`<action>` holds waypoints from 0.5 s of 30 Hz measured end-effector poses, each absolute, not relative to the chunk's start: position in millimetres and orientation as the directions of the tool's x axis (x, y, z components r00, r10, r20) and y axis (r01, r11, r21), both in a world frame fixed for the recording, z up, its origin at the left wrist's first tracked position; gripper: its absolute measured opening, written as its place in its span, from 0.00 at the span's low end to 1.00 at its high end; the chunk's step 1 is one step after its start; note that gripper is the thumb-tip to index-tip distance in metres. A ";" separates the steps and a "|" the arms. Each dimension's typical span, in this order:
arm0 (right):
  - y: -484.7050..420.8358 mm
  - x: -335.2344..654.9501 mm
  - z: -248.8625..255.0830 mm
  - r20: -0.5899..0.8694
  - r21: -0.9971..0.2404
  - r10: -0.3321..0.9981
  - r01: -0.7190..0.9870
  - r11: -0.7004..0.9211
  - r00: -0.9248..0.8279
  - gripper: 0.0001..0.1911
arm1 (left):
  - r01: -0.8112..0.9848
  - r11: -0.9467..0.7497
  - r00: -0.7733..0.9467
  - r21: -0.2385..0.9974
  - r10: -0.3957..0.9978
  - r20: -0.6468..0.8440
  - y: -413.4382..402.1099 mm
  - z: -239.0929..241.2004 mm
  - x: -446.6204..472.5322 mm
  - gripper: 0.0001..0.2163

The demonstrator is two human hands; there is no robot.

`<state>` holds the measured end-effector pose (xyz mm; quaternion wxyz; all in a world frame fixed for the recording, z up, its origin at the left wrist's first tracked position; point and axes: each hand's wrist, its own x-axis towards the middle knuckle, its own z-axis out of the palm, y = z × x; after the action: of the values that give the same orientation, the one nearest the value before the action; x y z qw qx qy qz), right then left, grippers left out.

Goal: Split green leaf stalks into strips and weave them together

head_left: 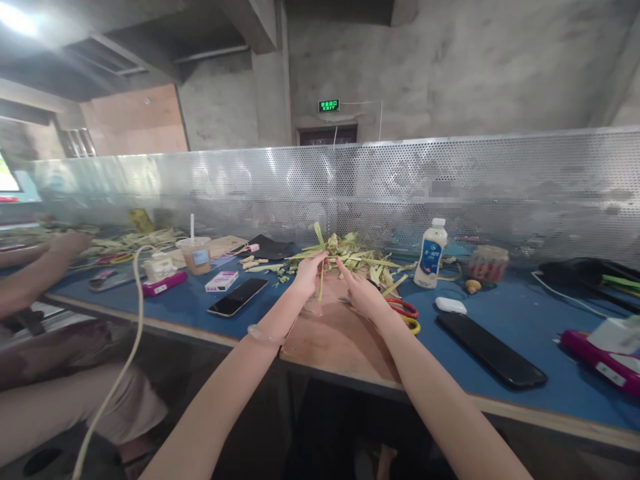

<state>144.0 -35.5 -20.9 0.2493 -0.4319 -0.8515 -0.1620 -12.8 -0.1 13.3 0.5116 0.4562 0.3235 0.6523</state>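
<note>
My left hand pinches a narrow green leaf strip that hangs down over a brown board on the blue table. My right hand is just to the right of it, fingers curled, fingertips touching the same strip near its top. Behind both hands lies a pile of cut green and yellow leaf strips. A clear bangle sits on my left wrist.
A white drink bottle, a plastic jar, a white earbud case and a black phone lie right of me. Left are another phone, a pink box, an iced drink cup. Another person's arm works at far left. Perforated metal screen behind.
</note>
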 end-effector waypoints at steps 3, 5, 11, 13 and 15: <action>-34.8 145.1 -21.4 0.568 0.066 0.649 0.814 0.577 -0.506 0.45 | -0.371 -0.269 -0.056 0.889 0.962 0.268 1.3 12.0 -13.6 0.10; -34.2 145.4 -21.8 0.573 0.073 0.643 0.813 0.578 -0.509 0.45 | -0.367 -0.270 -0.055 0.890 0.961 0.269 2.5 10.9 -14.3 0.10; -33.6 146.1 -22.0 0.591 0.062 0.626 0.802 0.594 -0.509 0.44 | -0.356 -0.271 -0.052 0.894 0.961 0.271 2.7 9.4 -15.3 0.11; -33.5 146.2 -21.6 0.610 0.055 0.613 0.799 0.599 -0.502 0.43 | -0.351 -0.275 -0.054 0.895 0.960 0.273 2.3 9.7 -14.9 0.10; -33.1 145.7 -20.6 0.636 0.047 0.593 0.791 0.610 -0.494 0.43 | -0.342 -0.281 -0.062 0.897 0.959 0.277 2.1 10.4 -14.4 0.10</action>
<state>145.7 -33.1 -20.6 0.2936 -0.4082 -0.8477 -0.1691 -14.4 2.1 10.4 0.5004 0.4674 0.3302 0.6497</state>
